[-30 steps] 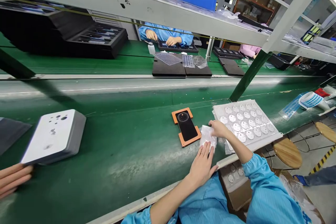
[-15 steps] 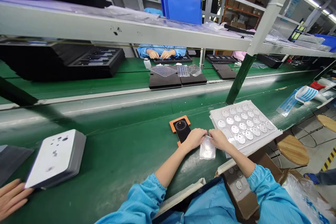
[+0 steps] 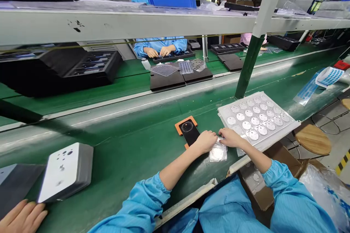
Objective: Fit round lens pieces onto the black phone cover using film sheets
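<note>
My left hand (image 3: pixel 207 142) is closed, fingertips on the upper left edge of a small clear plastic film piece (image 3: pixel 218 153) with a round shape in it. Opposite it, my right hand (image 3: pixel 232 138) pinches at the film's upper right edge; the exact contact is partly hidden by the fingers. Just left of my left hand, a black phone-shaped panel (image 3: pixel 189 131) with a round camera ring lies in an orange holder (image 3: pixel 179 128). To the right is a clear tray sheet (image 3: pixel 255 118) with rows of round pieces.
A white-topped block (image 3: pixel 63 169) stands at left, near another person's hand (image 3: pixel 24 216). A green post (image 3: pixel 249 67) rises behind the tray sheet. Across the bench, a co-worker's hands (image 3: pixel 158 51) work behind dark foam boards (image 3: pixel 168 78). A wooden stool (image 3: pixel 313 140) stands at right.
The view has shifted slightly. My fingertips have moved a little apart at the film's top edge. The other person's hand at left has moved right, closer to the white-topped block's lower corner.
</note>
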Available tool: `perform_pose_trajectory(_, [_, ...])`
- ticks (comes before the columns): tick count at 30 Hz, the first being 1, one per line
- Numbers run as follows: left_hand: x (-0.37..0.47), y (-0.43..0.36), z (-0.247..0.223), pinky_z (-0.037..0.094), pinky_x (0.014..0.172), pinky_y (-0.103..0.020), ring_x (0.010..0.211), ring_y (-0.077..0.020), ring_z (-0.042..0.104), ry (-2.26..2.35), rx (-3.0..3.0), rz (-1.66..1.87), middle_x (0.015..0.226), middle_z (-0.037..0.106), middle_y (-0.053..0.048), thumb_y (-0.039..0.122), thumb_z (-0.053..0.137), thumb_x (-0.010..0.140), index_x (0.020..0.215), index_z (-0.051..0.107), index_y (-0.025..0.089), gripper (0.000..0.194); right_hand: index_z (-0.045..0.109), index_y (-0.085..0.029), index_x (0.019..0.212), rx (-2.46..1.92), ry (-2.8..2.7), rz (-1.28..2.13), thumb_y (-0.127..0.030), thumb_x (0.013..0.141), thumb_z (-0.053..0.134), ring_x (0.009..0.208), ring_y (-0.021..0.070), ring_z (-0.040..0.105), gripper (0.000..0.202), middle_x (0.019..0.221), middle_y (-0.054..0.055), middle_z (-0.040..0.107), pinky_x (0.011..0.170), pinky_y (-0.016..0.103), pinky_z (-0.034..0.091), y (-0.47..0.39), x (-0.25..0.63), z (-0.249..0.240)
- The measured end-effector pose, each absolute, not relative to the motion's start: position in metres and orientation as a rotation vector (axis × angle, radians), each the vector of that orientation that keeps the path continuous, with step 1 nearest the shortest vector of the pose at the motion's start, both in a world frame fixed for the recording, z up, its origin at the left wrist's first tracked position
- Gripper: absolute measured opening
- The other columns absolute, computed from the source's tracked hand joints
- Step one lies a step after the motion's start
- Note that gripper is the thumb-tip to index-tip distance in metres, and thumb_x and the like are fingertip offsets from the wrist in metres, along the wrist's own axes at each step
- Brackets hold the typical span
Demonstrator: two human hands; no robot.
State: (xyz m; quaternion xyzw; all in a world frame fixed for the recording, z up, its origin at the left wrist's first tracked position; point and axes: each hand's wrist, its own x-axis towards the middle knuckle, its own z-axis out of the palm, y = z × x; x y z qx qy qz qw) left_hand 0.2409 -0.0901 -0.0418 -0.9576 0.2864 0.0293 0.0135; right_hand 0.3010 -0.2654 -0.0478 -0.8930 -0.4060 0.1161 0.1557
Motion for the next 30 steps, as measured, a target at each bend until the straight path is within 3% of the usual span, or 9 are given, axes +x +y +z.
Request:
perform_pose_trajectory(5, [0.238,-0.095,-0.043,0.049,0.073,-0.035,0.084,-0.0268,0.068,0.821,-2.976,0.133,0.087,0.07,-0.014,0.009,0.051,0.091,0.093,0.068,0.01,0.016,0.064,-0.015,0.098,-2.566,-1.235,0.33,-0.029,0.086,0.068,0.089,0.0195,0.062,0.019,0.094,0.007,0.067,0.073,0.026,0.039,-0.268,0.3,-0.044])
perform_pose_trajectory(9, [0.248,-0.092,-0.04,0.047,0.073,-0.035,0.083,-0.0267,0.068,0.749,-3.024,0.115,0.087,0.07,-0.012,0.014,0.052,0.092,0.097,0.065,0.013,0.014,0.066,-0.017,0.095,-2.61,-1.329,0.267,-0.024,0.093,0.06,0.087,0.0196,0.062,0.009,0.095,0.008,0.066,0.072,0.027,0.039,-0.27,0.303,-0.04])
perform_pose_trajectory(14, [0.257,-0.092,-0.04,0.045,0.077,-0.037,0.087,-0.0265,0.065,0.73,-3.076,0.093,0.086,0.069,-0.013,0.011,0.051,0.091,0.088,0.065,0.015,0.015,0.068,-0.014,0.088,-2.684,-1.474,0.164,-0.008,0.095,0.048,0.089,0.0225,0.059,0.022,0.093,0.013,0.064,0.075,0.032,0.039,-0.267,0.306,-0.048])
perform_pose_trajectory(21, [0.25,-0.083,-0.038,0.044,0.086,-0.038,0.097,-0.0267,0.063,0.846,-3.159,0.158,0.095,0.069,-0.014,0.011,0.05,0.091,0.083,0.068,0.015,0.02,0.065,-0.014,0.1,-2.616,-1.7,0.065,-0.01,0.101,0.035,0.088,0.0215,0.054,0.031,0.095,0.013,0.063,0.075,0.033,0.037,-0.271,0.298,-0.057])
perform_pose_trajectory(26, [0.264,-0.068,-0.032,0.048,0.075,-0.026,0.087,-0.0188,0.067,0.873,-3.272,0.279,0.098,0.072,-0.006,0.022,0.052,0.091,0.103,0.07,0.018,0.022,0.064,-0.016,0.104,-2.563,-1.764,0.065,-0.013,0.101,0.039,0.089,0.0204,0.053,0.025,0.098,0.011,0.063,0.075,0.032,0.038,-0.271,0.297,-0.057])
perform_pose_trajectory(30, [0.273,-0.069,-0.034,0.046,0.066,-0.025,0.078,-0.0191,0.067,0.811,-3.314,0.332,0.087,0.072,-0.005,0.021,0.059,0.083,0.093,0.071,0.017,0.016,0.066,-0.016,0.095,-2.553,-1.76,0.117,-0.013,0.096,0.049,0.088,0.0202,0.054,0.017,0.095,0.01,0.064,0.077,0.031,0.039,-0.273,0.303,-0.05])
